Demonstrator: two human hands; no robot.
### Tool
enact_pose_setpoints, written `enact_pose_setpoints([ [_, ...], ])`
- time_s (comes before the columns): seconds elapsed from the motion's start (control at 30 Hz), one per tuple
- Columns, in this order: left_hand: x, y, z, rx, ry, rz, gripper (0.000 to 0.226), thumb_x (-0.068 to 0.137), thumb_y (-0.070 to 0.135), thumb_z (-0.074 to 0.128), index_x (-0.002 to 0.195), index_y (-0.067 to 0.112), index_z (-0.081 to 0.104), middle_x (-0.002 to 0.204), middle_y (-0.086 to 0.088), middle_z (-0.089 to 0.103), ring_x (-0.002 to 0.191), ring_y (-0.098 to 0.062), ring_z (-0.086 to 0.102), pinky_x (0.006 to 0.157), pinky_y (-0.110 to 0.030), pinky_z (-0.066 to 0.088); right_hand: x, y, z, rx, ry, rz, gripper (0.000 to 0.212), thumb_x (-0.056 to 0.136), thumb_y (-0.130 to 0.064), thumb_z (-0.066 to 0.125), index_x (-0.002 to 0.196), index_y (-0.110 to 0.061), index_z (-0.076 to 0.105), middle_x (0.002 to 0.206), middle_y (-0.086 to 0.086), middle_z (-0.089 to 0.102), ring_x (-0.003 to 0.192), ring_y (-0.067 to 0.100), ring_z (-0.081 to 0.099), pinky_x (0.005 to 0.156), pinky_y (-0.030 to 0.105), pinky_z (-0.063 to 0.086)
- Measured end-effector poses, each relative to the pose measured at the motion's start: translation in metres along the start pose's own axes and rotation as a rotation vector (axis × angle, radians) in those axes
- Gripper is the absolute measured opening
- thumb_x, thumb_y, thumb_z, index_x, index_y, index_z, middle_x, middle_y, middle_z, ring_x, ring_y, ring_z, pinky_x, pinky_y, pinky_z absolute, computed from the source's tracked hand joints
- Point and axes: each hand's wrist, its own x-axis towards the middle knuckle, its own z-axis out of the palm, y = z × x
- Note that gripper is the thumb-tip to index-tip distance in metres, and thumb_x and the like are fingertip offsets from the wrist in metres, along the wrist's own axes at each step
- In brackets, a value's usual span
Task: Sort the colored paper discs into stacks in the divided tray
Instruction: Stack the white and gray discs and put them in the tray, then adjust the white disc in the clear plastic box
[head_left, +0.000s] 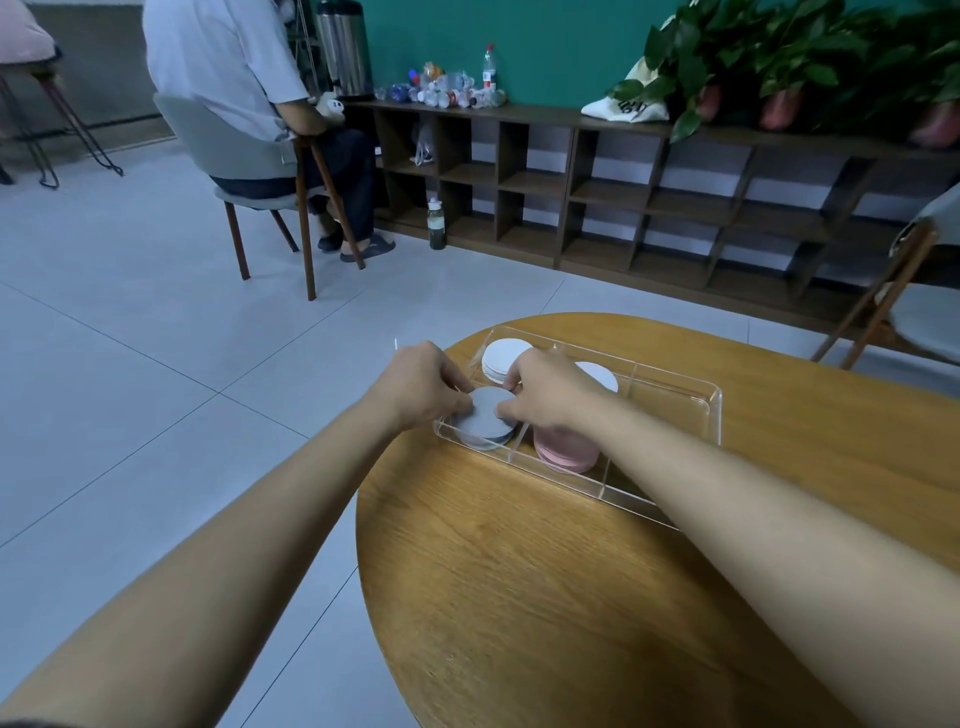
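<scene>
One round table (519, 597) bears the divided tray (712, 410); in its near-left compartment our left hand (423, 387) and right hand (550, 397) pinch the grey disc stack (485, 418). We should square its edges evenly, sparing the pink stack (566, 449) alongside.

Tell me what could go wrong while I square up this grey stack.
The tray sits near the left edge of the table, so a push from the left hand or right hand on the grey stack might slide it off. Your right wrist hangs over the pink stack and could knock it askew.
</scene>
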Motion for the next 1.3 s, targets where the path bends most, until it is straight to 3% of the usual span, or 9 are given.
enact_pose_setpoints([
  [0.07,-0.001,-0.003,0.003,0.002,0.053,0.027,0.028,0.084,0.016,0.081,0.112,0.014,0.081,0.094,-0.002,0.078,0.085,-0.015,0.069,0.074,-0.024,0.055,-0.001,0.003,0.004,-0.022,0.031,-0.039,0.034,0.082,-0.032,0.074,0.107,-0.008,0.072,0.108,0.010,0.065,0.110,0.032,0.060,0.089,0.047,0.056],
  [0.17,-0.005,-0.004,0.003,0.013,0.106,0.130,0.022,0.087,0.017,0.078,0.110,0.017,0.080,0.092,0.000,0.076,0.080,-0.013,0.067,0.074,-0.025,0.055,0.000,0.011,0.004,0.002,0.089,-0.072,0.044,0.082,-0.043,0.076,0.120,-0.023,0.068,0.114,0.002,0.065,0.109,0.026,0.061,0.091,0.046,0.056],
  [0.37,-0.008,-0.009,0.002,0.069,0.003,0.187,0.013,0.082,0.031,0.087,0.089,0.021,0.083,0.089,0.006,0.077,0.078,-0.004,0.067,0.074,-0.026,0.061,0.000,0.019,0.010,0.068,0.055,-0.098,0.029,0.077,-0.040,0.084,0.100,-0.029,0.071,0.102,0.001,0.067,0.115,0.018,0.055,0.107,0.045,0.045],
  [0.5,-0.012,-0.004,0.001,0.157,0.030,0.206,0.019,0.084,0.036,0.085,0.097,0.022,0.083,0.100,0.005,0.076,0.081,-0.008,0.066,0.073,-0.029,0.060,-0.010,0.020,0.010,0.044,0.136,-0.144,0.036,0.081,-0.046,0.079,0.112,-0.029,0.071,0.107,-0.003,0.068,0.113,0.017,0.057,0.101,0.046,0.050],
  [0.63,-0.028,0.021,-0.005,0.189,0.113,0.324,0.033,0.085,0.044,0.078,0.110,0.023,0.079,0.105,0.007,0.071,0.086,-0.010,0.063,0.071,-0.031,0.056,-0.041,0.028,-0.009,0.050,0.243,-0.239,0.045,0.085,-0.048,0.075,0.126,-0.029,0.068,0.112,-0.009,0.069,0.104,0.014,0.061,0.088,0.037,0.053],
  [0.77,-0.049,0.068,-0.011,0.205,0.041,0.429,0.042,0.084,0.047,0.080,0.117,0.021,0.077,0.108,0.005,0.070,0.086,-0.012,0.064,0.071,-0.031,0.056,-0.091,0.053,-0.037,0.075,0.290,-0.262,0.038,0.085,-0.050,0.074,0.118,-0.032,0.071,0.107,-0.013,0.068,0.094,0.013,0.060,0.085,0.036,0.053],
  [0.93,-0.076,0.143,0.005,0.207,0.007,0.536,0.040,0.079,0.051,0.083,0.112,0.028,0.076,0.101,0.010,0.069,0.084,-0.011,0.065,0.075,-0.039,0.058,-0.175,0.106,-0.071,0.069,0.325,-0.194,0.039,0.087,-0.046,0.076,0.122,-0.030,0.069,0.105,-0.014,0.065,0.092,0.008,0.053,0.083,0.031,0.050],
  [1.2,-0.131,0.290,0.096,0.186,-0.102,0.775,0.041,0.082,0.051,0.080,0.118,0.033,0.073,0.102,0.013,0.066,0.084,-0.007,0.064,0.077,-0.038,0.059,-0.325,0.228,-0.111,0.062,0.431,0.023,0.034,0.090,-0.043,0.074,0.122,-0.033,0.069,0.103,-0.017,0.067,0.094,0.005,0.058,0.087,0.028,0.052],
  [1.3,-0.149,0.344,0.136,0.152,-0.132,0.851,0.035,0.085,0.045,0.080,0.116,0.030,0.073,0.100,0.013,0.064,0.083,-0.009,0.064,0.071,-0.029,0.054,-0.379,0.277,-0.123,0.088,0.484,0.129,0.032,0.089,-0.042,0.075,0.119,-0.033,0.071,0.099,-0.016,0.067,0.092,0.006,0.060,0.085,0.029,0.052],
])
